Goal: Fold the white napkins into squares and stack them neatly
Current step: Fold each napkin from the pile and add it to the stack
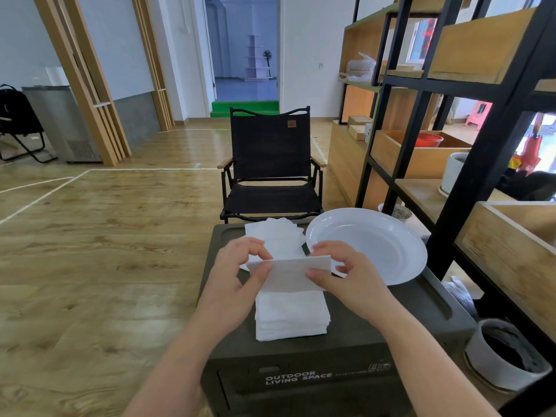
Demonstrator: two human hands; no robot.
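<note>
White napkin (290, 273) being held up over the dark green box (376, 329), folded edge on top, lower half hanging down. Left hand (237, 275) pinching the napkin's left end, fingers (261, 273) closed on it, thumb in front. Right hand (352, 276) pinching the right end, fingers (320, 276) closed on the paper, thumb in front as well. Hanging directly above the near stack of folded napkins (291, 319), lower edge overlapping that stack's far side in view; touching or not, cannot tell. Near stack sitting squared on the box lid, front-centre. Looser pile of napkins (275, 236) lying at the far edge of the lid, edges fanning out unevenly, partly hidden behind the hands. White plate (391, 236) resting on the lid's right side, just beside the loose pile. Black folding chair (270, 167) standing behind the box on the wooden floor (105, 236). Black-framed wooden shelving (469, 121) standing to the right.
</note>
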